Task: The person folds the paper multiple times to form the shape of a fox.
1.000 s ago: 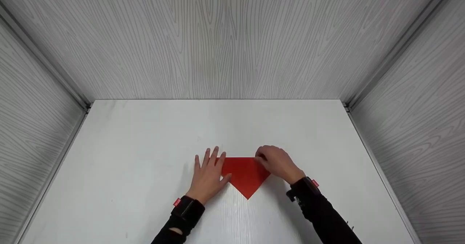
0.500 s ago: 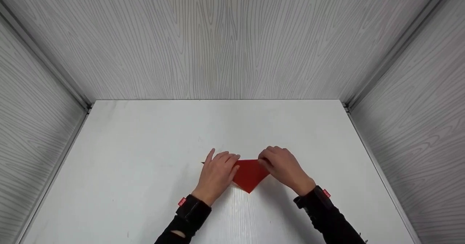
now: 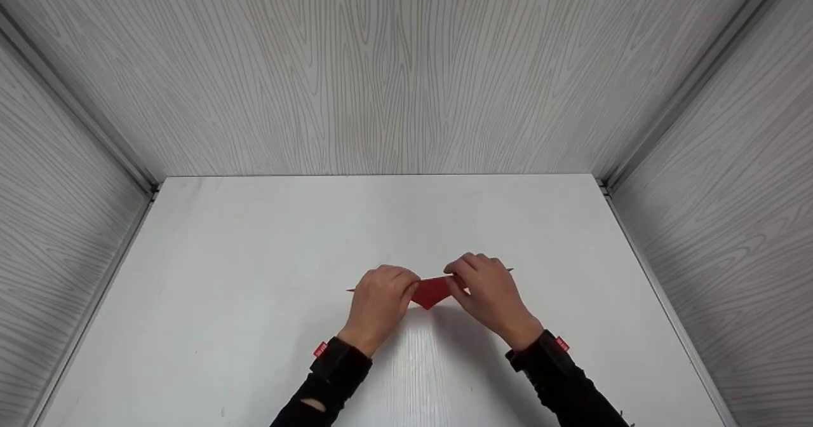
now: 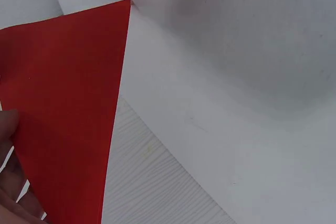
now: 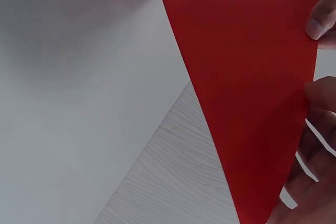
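Between both hands is a red sheet of paper (image 3: 431, 291), folded into a triangle with its point toward the person. My left hand (image 3: 380, 301) pinches its upper edge on the left, thumb on the near face. On the other side my right hand (image 3: 492, 297) pinches the same edge. Thin tips of the paper stick out beyond each hand. In the left wrist view the red paper (image 4: 68, 103) hangs with its point tilted off the table, and the right wrist view shows the paper (image 5: 247, 77) with a thumb of each hand on its edge.
A white tabletop (image 3: 254, 243) lies under the hands. Grey wood-grain panels stand at the back (image 3: 381, 71), the left (image 3: 57, 223) and the right (image 3: 730, 236). Dark shadows of the hands fall on the table.
My left hand was spread flat on the paper, then curled in to pinch its upper edge. The paper has come up off the table, its point now tilted. My right hand still grips it.
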Tool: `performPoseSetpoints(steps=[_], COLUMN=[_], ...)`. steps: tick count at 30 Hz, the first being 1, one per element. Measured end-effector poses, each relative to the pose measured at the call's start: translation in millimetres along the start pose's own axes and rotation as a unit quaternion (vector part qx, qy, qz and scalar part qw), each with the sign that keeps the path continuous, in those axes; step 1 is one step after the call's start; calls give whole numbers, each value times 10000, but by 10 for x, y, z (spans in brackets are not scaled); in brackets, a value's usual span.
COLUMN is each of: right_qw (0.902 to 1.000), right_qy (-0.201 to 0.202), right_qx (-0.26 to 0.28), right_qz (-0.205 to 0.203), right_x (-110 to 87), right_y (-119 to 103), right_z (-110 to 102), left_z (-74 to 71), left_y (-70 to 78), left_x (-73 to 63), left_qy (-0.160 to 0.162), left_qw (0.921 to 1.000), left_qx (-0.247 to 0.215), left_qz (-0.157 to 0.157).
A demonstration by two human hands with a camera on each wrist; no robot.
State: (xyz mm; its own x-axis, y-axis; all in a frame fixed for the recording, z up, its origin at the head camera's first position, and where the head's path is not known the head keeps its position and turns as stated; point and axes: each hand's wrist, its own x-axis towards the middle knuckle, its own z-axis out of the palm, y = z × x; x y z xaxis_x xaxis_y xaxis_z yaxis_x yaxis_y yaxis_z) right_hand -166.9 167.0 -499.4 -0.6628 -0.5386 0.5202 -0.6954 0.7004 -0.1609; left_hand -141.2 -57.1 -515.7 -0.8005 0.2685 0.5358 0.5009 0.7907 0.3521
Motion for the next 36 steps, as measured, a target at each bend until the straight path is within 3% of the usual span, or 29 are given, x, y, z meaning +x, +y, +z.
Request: performPoseSetpoints(steps=[10, 21, 33, 36], right_qw=[9989, 9988, 9991, 9980], right_qy=[149, -16, -85, -196], right_qx=[319, 480, 417, 552], right_qz=[-323, -125, 36, 248], right_x=[44, 52, -7, -38], right_y=[-161, -171, -30, 18], right_z=[68, 56, -16, -50], left_z=[0, -16, -40, -56], left_y=[78, 96, 34, 7], left_x=[19, 8, -10, -15], left_qy=[222, 254, 295, 295], left_qw=[9995, 9991, 9991, 9993], left_qx=[-35, -100, -110, -45], left_qz=[244, 335, 286, 207])
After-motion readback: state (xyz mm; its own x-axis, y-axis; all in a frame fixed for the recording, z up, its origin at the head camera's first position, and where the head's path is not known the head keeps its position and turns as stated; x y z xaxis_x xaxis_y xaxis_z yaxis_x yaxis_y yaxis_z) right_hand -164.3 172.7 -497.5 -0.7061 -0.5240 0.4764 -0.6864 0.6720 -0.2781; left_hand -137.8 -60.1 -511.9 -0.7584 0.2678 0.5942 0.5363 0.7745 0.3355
